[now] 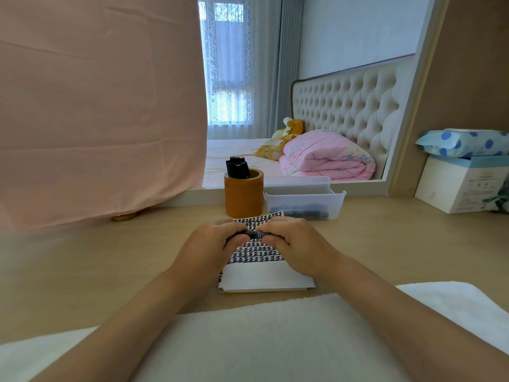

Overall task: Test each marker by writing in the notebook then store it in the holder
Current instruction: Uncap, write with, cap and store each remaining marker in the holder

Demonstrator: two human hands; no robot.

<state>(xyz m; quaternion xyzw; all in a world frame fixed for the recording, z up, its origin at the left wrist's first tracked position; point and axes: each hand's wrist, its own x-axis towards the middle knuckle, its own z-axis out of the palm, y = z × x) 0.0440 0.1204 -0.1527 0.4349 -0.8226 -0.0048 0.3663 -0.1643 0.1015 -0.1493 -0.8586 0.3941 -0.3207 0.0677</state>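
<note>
A black marker lies level between my two hands, just above the notebook. My left hand grips its left end and my right hand grips its right end. The open page is covered with rows of black marks at the top and is blank white below. Behind it stands a brown round holder with several black markers upright in it. To its right, a clear plastic tray holds more dark markers lying flat.
A pink cloth hangs over the desk's left back. A mirror behind the desk reflects a bed. A white box with a dotted packet on top stands far right. A white towel lies at the front edge.
</note>
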